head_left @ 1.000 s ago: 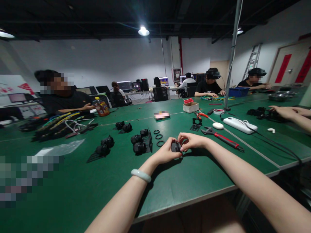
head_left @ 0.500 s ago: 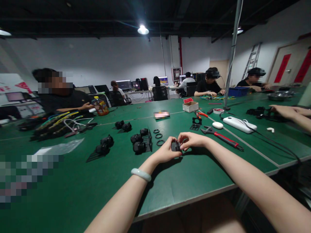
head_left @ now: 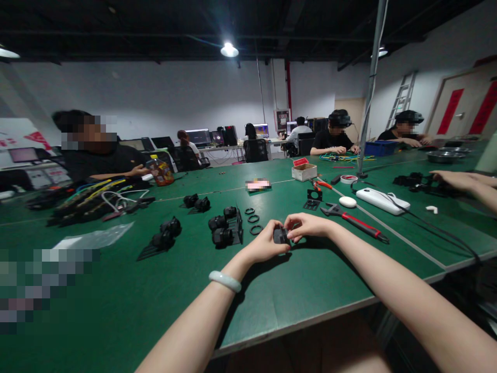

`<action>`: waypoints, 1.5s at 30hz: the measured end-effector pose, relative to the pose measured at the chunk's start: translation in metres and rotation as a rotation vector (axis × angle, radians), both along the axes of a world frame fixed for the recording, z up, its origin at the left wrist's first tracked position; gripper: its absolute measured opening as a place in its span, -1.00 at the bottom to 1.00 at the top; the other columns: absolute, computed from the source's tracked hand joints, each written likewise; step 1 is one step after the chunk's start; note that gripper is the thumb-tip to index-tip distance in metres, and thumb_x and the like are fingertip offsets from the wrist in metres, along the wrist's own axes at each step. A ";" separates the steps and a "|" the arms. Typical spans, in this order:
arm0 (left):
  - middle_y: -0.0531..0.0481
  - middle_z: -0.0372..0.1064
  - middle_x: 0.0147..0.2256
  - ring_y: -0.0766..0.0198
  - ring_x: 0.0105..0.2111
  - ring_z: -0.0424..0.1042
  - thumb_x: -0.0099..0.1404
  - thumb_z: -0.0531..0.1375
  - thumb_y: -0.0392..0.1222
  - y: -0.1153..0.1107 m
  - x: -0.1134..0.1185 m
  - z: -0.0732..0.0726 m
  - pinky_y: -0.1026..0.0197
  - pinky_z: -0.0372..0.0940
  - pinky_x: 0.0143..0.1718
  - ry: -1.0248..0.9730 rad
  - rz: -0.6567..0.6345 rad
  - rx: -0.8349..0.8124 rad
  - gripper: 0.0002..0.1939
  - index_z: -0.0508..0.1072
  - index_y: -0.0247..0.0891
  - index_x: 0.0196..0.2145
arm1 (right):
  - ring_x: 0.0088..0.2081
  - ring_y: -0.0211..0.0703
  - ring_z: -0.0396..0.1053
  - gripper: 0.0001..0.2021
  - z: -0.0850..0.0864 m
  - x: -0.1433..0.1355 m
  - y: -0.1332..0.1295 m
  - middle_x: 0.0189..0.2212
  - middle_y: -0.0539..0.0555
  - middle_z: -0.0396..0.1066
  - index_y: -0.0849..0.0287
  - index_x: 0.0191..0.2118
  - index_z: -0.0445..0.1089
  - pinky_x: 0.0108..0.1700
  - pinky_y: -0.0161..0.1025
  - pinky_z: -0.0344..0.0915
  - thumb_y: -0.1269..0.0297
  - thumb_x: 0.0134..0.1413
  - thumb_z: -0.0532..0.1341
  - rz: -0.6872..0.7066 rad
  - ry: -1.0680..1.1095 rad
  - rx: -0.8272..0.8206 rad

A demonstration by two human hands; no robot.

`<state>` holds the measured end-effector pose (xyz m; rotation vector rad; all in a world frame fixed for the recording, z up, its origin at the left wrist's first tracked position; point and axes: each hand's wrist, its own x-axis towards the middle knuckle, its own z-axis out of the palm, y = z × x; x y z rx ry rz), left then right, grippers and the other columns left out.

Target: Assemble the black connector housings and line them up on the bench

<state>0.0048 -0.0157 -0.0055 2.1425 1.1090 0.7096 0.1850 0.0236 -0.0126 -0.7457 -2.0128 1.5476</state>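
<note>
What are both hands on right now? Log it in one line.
left hand: holding black part | right hand: fingertips at same part | nearby: black rings, wrench

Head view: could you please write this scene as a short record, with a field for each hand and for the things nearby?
Left hand: holds a small black part
Right hand: grips the same black part
Left wrist: pale bangle
Near left hand: three black rings, lying in a row
Right of right hand: adjustable wrench, red and black handle
Surface: green table
</note>
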 end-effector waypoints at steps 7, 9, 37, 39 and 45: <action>0.08 0.11 -0.38 0.38 -0.41 0.15 -0.12 0.13 -0.20 -0.001 -0.001 0.000 0.32 0.14 -0.41 -0.017 -0.028 -0.004 -0.57 0.11 -0.27 -0.24 | -0.40 -0.31 0.29 -0.64 -0.002 0.001 0.002 -0.35 0.05 0.25 0.27 -0.29 0.23 -0.33 -0.28 0.28 0.20 -0.29 0.21 -0.007 -0.024 0.010; 0.09 0.11 -0.39 0.39 -0.41 0.14 -0.12 0.13 -0.21 -0.001 0.000 0.001 0.32 0.14 -0.41 -0.019 -0.031 -0.001 -0.57 0.11 -0.27 -0.24 | -0.41 -0.32 0.29 -0.64 -0.002 0.001 0.002 -0.36 0.05 0.25 0.28 -0.29 0.24 -0.33 -0.28 0.28 0.19 -0.28 0.21 -0.005 -0.027 0.011; 0.08 0.10 -0.37 0.39 -0.41 0.15 -0.12 0.15 -0.17 0.003 -0.001 -0.003 0.33 0.14 -0.42 -0.003 -0.029 0.026 -0.55 0.10 -0.26 -0.23 | -0.54 -0.40 0.20 -0.67 -0.006 0.002 0.008 -0.60 -0.02 0.23 0.31 -0.41 0.26 -0.47 -0.41 0.17 0.09 -0.20 0.13 -0.003 -0.091 0.074; 0.08 0.10 -0.39 0.40 -0.43 0.14 -0.12 0.15 -0.18 0.002 -0.001 -0.002 0.34 0.14 -0.43 -0.001 -0.029 0.017 -0.54 0.10 -0.27 -0.23 | -0.54 -0.40 0.20 -0.67 -0.007 0.002 0.008 -0.60 -0.02 0.22 0.31 -0.40 0.26 -0.47 -0.41 0.17 0.09 -0.20 0.13 -0.005 -0.091 0.087; 0.10 0.09 -0.40 0.43 -0.46 0.14 -0.13 0.15 -0.20 0.001 0.001 -0.001 0.35 0.14 -0.46 -0.008 -0.019 -0.002 -0.54 0.10 -0.27 -0.23 | -0.51 -0.39 0.23 -0.67 -0.005 0.001 0.005 -0.58 0.00 0.24 0.31 -0.39 0.25 -0.45 -0.41 0.19 0.09 -0.19 0.13 0.006 -0.061 0.066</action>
